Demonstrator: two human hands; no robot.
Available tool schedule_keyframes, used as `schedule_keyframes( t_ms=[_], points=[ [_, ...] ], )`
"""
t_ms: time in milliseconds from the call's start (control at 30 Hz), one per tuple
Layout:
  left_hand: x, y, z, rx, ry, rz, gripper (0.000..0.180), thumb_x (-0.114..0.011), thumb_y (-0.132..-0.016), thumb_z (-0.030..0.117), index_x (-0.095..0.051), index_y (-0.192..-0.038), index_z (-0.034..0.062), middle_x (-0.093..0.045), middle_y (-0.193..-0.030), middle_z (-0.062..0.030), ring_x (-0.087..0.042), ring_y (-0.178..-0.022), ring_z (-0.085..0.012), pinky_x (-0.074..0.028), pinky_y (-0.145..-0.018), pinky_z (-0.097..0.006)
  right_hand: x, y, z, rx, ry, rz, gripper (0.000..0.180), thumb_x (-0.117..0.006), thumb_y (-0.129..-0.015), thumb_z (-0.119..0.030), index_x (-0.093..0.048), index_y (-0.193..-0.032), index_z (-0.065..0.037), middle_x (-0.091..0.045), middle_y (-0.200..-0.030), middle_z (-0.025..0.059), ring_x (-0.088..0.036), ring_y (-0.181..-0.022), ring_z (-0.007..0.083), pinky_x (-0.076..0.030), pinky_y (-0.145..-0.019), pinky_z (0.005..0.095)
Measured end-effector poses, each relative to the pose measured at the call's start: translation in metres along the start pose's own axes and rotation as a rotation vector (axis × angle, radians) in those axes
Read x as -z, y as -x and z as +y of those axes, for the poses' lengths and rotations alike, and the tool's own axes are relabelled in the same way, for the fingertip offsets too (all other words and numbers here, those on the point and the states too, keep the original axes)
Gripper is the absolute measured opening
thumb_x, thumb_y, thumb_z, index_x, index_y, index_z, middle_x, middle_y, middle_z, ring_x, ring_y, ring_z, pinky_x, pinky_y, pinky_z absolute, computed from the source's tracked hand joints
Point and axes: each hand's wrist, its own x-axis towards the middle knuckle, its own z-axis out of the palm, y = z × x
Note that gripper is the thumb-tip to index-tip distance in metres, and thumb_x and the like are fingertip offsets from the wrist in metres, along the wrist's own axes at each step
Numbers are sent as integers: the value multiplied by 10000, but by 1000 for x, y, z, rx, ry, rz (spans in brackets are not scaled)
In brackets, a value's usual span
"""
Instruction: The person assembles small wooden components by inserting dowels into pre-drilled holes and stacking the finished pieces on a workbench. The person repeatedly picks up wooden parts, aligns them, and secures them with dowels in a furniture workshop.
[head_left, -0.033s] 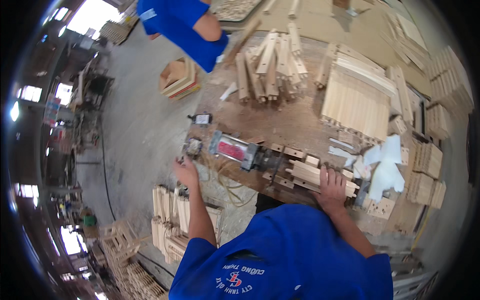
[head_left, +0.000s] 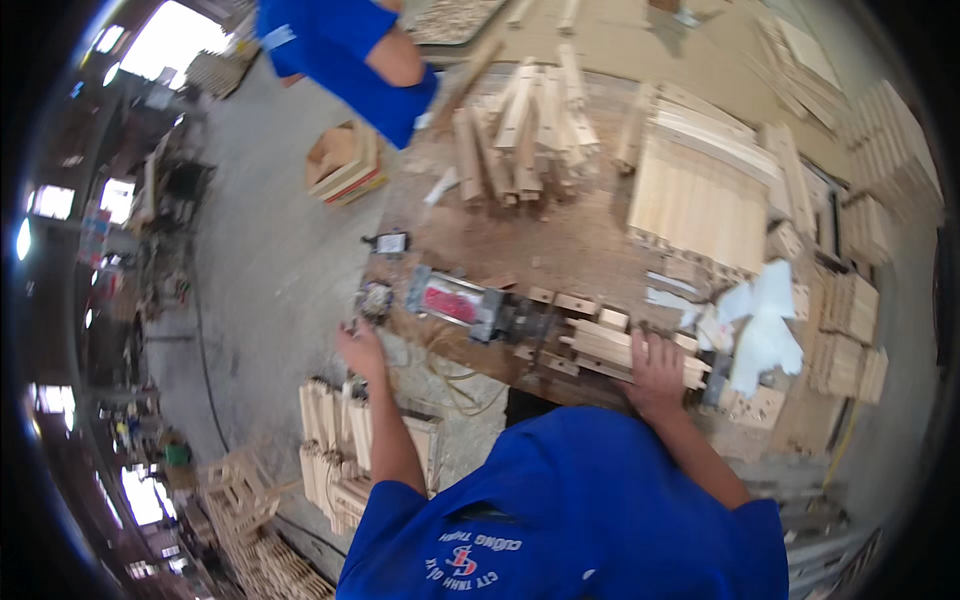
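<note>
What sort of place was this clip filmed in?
Probably a woodworking workshop: piled wooden sticks and a row of slats lie on a worn bench, and the person's right hand rests on cut wood pieces.

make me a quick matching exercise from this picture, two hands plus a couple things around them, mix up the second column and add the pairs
1. right hand
2. left hand
3. open box
4. loose sheets

A. white, to the right of the clamp
B. close to the small fitting at the table's left end
C. near the other person
D. on the wooden pieces

Pairs: 1-D, 2-B, 3-C, 4-A
</note>
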Motion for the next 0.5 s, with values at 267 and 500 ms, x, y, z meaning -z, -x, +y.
schedule_keyframes(
  t_ms=[267, 500],
  points=[
    [-24, -17, 10, 93, -20, -165, 439, -639, -1014, 381, -716, -1070, -48, -743, -924, -281, -716, -848, -474, -552, -777, -564, 5, -2, 1, 12, 33, 23, 1014, -934, -675, -352, -463, -1513, -30, -541, -1291, 171, -529, -1193, 358, -396, -1104, 529],
    [-18, -22, -9, -282, -197, -235, 337, -612, -1036, 310, -684, -998, -16, -726, -887, -289, -703, -832, -501, -533, -727, -588, 4, -2, -3, -2, 28, -38, 1089, -945, -656, -335, -407, -1541, 1, -519, -1349, 209, -505, -1246, 389, -368, -1128, 561]
  ],
)
